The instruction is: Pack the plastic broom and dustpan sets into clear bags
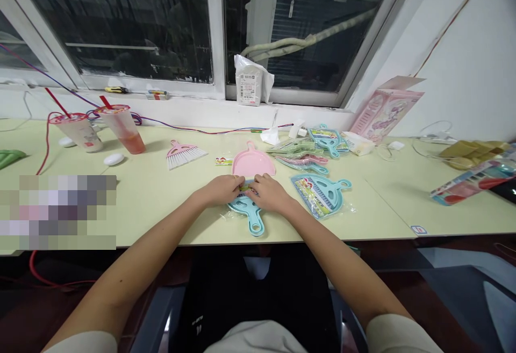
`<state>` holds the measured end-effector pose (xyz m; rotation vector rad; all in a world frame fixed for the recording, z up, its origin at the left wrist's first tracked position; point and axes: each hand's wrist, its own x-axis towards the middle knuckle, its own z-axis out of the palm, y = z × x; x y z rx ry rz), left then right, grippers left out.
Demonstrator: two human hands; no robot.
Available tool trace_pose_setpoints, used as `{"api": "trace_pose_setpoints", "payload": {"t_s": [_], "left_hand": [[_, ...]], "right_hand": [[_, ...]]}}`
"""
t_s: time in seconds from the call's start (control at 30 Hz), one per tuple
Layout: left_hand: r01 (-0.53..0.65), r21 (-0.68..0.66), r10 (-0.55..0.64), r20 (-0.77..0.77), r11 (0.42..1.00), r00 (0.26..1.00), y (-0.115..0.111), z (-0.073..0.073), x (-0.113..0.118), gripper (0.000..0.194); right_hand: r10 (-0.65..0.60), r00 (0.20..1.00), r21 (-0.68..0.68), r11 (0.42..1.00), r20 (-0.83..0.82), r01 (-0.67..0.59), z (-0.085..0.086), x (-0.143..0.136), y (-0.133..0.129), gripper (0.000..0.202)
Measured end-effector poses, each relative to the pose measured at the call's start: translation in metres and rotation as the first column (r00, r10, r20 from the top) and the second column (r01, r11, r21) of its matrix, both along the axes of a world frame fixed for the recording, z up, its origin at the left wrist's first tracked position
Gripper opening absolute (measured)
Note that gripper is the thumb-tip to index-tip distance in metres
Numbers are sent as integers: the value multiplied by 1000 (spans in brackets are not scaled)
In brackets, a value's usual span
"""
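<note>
A blue dustpan-and-brush set (249,209) in clear plastic lies at the table's front edge, its handle pointing toward me. My left hand (221,189) is closed on the upper left of the packet, thumb and fingers pinched together. On the upper right, my right hand (267,192) grips the same packet with bent fingers. Between them part of a printed label shows; the rest of that edge is hidden. Just beyond my hands lies a bare pink dustpan (253,161). A small pink brush (183,154) with white bristles rests to the left, and a printed card (224,161) lies between.
Another wrapped blue set (320,194) lies to the right. Behind it are several stacked sets (300,151) in green, pink and blue. Two drink cups (123,130) stand at the left near a white mouse-like object (113,159). A pink box (387,111) leans at the back right.
</note>
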<state>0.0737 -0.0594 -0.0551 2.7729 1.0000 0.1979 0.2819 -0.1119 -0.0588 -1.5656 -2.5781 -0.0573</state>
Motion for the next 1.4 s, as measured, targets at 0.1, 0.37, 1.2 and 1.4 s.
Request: {"api": "trace_pose_setpoints", "payload": {"t_s": [0.1, 0.37, 1.2, 1.4], "left_hand": [[-4, -16, 4, -11, 1000, 1000, 1, 1, 3, 19], [-1, -20, -2, -103, 1000, 995, 9, 1, 16, 23], [-471, -203, 477, 653, 858, 588, 45, 1, -25, 23], [-495, -176, 452, 726, 851, 518, 52, -5, -31, 22]], "right_hand": [[-5, 1000, -31, 1000, 26, 6, 6, -2, 2, 49], [16, 996, -45, 999, 92, -11, 12, -6, 3, 45], [-416, 904, -152, 892, 99, 426, 32, -37, -102, 34], [-338, 921, -25, 937, 192, 349, 20, 0, -92, 36]]}}
